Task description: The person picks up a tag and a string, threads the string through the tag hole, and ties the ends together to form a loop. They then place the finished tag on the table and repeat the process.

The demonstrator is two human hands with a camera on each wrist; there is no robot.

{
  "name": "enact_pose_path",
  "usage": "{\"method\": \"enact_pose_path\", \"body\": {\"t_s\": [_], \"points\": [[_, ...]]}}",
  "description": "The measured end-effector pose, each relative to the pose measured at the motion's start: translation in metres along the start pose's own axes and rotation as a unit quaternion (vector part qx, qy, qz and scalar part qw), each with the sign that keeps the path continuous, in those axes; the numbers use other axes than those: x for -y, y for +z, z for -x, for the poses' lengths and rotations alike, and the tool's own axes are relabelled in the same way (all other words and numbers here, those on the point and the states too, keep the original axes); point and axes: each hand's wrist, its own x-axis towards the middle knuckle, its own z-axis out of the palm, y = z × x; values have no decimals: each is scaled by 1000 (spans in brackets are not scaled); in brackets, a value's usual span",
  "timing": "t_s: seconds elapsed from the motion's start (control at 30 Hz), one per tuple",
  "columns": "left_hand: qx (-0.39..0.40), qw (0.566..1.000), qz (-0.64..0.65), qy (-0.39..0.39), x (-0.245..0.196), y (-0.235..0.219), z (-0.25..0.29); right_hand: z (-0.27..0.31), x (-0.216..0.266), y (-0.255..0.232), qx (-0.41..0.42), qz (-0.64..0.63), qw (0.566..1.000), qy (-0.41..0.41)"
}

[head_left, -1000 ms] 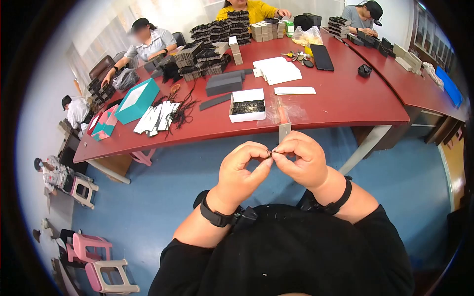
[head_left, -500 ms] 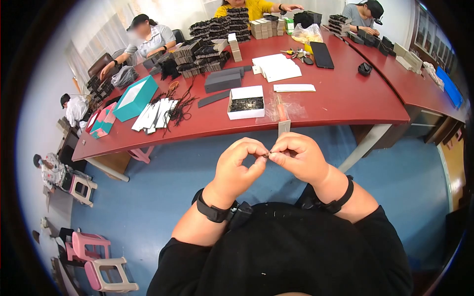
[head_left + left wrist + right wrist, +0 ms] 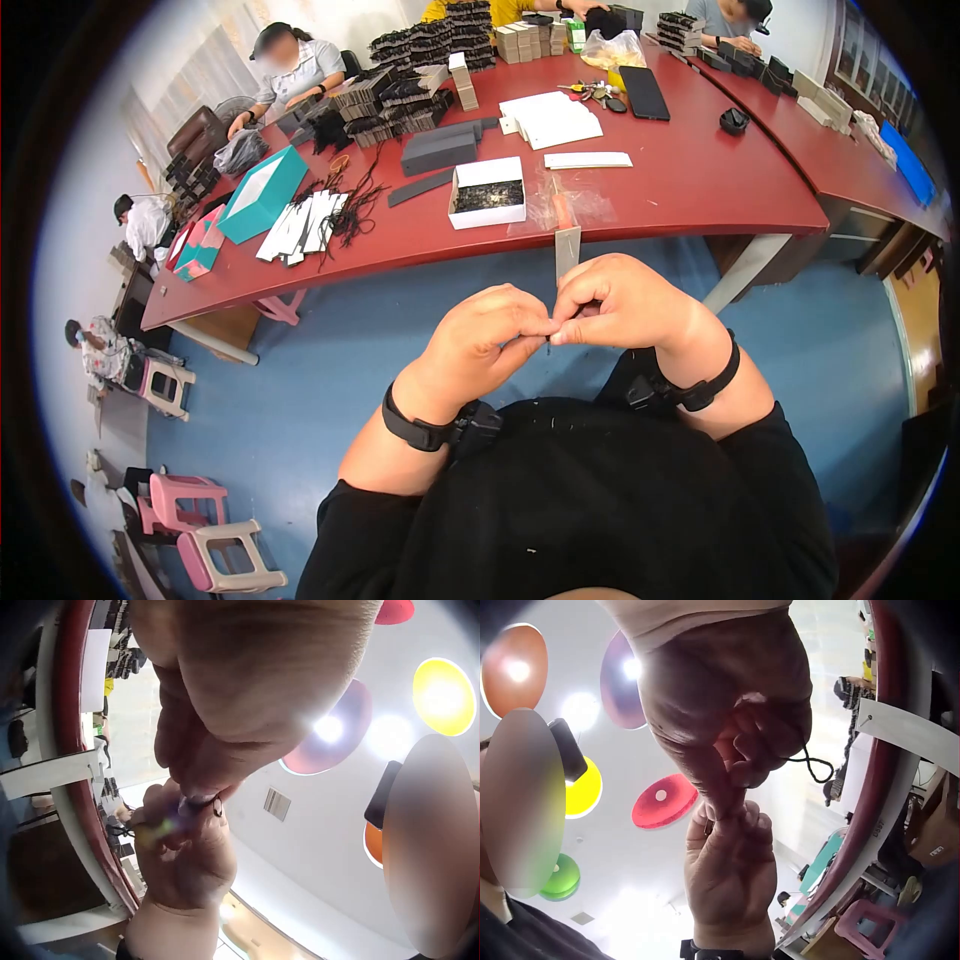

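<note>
Handwork in midair, just in front of the red table (image 3: 690, 205), above a black-clad lap. Fingertips brought together, thumb and forefinger of the left hand (image 3: 475, 345) pinching a small dark piece (image 3: 708, 826), too small and too shadowed to identify. Opposite, thumb and forefinger of the right hand (image 3: 645, 305) pinched close against the left fingertips, remaining fingers curled inward. Protruding from those curled fingers, in the right wrist view, a thin black cord (image 3: 821, 761) bent into an open loop. Impossible to tell whether cord and dark piece are joined, or exactly what sits between the right thumb and forefinger.

By all appearances, a fine two-handed joining or adjusting step, still unfinished. Called for next, in all likelihood: a firm left pinch, small right-hand movements, and cord kept free of snags. Easy to lose from the fingertips, judging by size.

Beyond the hands, on the table, a white open box (image 3: 490, 219) of black pieces, near a loose tangle of black cords (image 3: 350, 218) beside fanned white strips (image 3: 298, 228). Projecting over the table edge, a pale flat bar (image 3: 568, 252).
</note>
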Motion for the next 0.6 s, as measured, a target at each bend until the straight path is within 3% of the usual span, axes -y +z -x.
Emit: {"method": "enact_pose_path", "body": {"t_s": [0.07,0.13,0.17,0.23,0.27,0.3,0.4,0.47,0.5,0.57,0.6], "points": [[-2,1000,-7,-13,3,5,2,2,-3,6,-11,0,1000,12],[-50,989,-37,-135,7,14,6,2,-8,19,-155,20,987,28],[-51,988,-35,-138,11,20,10,0,-14,24,-152,19,988,30],[-107,941,172,-271,18,30,14,-2,-28,33,-262,159,940,-152],[-111,907,270,-304,17,32,15,-1,-31,36,-265,157,938,-160],[-112,906,271,-306,16,31,14,1,-31,38,-263,156,939,-159],[-68,903,272,-326,19,28,12,7,-31,42,-269,98,955,-81],[-44,815,446,-367,25,26,13,5,-30,46,-280,-110,951,70],[-46,815,447,-367,23,28,14,4,-32,47,-278,-109,952,70],[-183,848,377,-324,18,32,12,3,-39,49,-268,-337,894,124],[-234,871,334,-275,19,35,13,3,-40,49,-268,-337,894,125]]}}
